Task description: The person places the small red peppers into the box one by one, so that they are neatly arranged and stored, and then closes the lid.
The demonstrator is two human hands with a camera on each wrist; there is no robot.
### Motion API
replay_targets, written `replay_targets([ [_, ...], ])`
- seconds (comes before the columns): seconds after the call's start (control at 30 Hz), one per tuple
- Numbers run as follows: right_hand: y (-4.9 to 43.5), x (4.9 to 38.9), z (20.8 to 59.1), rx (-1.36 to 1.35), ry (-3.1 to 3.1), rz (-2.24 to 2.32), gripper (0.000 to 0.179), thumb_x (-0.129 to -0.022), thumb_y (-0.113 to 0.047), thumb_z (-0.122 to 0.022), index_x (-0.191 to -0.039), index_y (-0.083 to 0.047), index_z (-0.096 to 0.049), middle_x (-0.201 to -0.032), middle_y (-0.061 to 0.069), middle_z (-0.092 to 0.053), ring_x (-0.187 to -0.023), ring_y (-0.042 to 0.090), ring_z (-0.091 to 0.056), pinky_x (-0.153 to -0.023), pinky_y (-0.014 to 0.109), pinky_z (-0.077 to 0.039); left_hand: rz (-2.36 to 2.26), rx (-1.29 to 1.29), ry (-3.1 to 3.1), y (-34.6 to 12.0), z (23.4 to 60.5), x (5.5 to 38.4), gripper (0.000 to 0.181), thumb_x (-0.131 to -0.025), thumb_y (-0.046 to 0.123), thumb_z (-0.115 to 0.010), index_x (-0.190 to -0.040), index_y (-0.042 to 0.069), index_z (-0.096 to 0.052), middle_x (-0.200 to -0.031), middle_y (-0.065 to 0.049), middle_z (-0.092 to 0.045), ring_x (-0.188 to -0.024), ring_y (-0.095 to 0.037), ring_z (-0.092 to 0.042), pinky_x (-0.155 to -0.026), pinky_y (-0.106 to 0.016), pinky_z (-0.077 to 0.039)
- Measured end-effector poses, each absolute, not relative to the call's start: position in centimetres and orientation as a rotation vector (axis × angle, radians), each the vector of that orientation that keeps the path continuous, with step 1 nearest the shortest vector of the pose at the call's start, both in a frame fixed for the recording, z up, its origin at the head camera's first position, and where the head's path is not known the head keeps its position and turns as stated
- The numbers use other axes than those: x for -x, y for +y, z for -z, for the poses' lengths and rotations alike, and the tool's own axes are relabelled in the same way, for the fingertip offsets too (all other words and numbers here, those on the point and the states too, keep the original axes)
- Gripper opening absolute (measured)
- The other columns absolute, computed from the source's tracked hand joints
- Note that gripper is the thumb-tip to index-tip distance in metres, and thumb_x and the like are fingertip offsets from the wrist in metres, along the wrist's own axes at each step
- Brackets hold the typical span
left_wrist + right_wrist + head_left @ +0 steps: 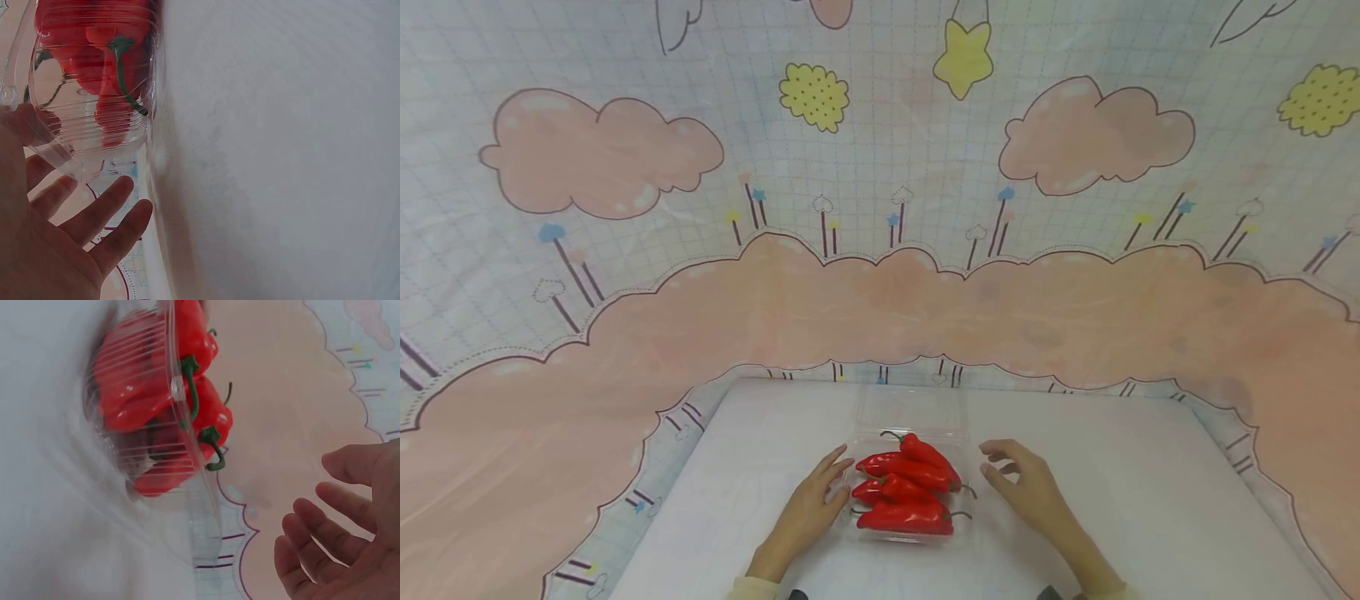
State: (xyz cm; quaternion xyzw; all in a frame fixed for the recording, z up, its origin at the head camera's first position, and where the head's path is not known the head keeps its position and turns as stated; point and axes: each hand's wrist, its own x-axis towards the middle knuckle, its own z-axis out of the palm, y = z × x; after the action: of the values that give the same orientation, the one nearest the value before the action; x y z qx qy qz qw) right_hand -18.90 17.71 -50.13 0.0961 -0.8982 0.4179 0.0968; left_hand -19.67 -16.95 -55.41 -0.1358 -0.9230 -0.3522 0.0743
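Observation:
Several red peppers [906,518] with green stems lie piled in a clear plastic clamshell box [904,539]. Its transparent lid [910,408] is folded back, away from me. At the box's left side is my left hand [812,500], fingers spread. In the left wrist view its thumb lies along the upper edge of the ribbed wall [75,134], and the other fingers stay loose. My right hand [1026,492] hovers a short way right of the box, holding nothing. The right wrist view shows its fingers relaxed, apart from the peppers [140,375].
The box stands on a white table [1075,467]. Behind and around the table hangs a patterned cloth [880,308] with pink clouds and yellow stars. Some pepper stems [964,515] stick out past the box's right edge.

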Motion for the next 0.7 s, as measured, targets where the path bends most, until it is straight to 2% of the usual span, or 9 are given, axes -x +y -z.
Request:
replay_targets([
  [0.47,18.5,22.2,52.0,-0.184,-2.743,-1.247,0.035,-0.092,-0.019,-0.069,-0.126,-0.014,-0.062,-0.117,0.004,-0.069,-0.106,0.019,-0.064,-0.091,0.037,-0.058,1.058,0.390,-2.785,-16.9,55.4,19.7,0.044,-0.092,0.018,-0.064,-0.136,0.016,-0.059,-0.154,0.002,-0.044,-0.125,-0.026,-0.060,-0.096,-0.044,-0.056],
  [0.7,18.7,24.6,53.0,-0.097,-2.748,-1.423,0.039,-0.095,-0.023,-0.064,-0.132,-0.011,-0.057,-0.124,0.010,-0.066,-0.114,0.029,-0.064,-0.092,0.042,-0.058,1.046,0.402,-2.788,-16.9,55.3,19.7,0.044,-0.092,0.018,-0.063,-0.136,0.015,-0.058,-0.154,0.001,-0.044,-0.124,-0.027,-0.061,-0.096,-0.046,-0.056],
])
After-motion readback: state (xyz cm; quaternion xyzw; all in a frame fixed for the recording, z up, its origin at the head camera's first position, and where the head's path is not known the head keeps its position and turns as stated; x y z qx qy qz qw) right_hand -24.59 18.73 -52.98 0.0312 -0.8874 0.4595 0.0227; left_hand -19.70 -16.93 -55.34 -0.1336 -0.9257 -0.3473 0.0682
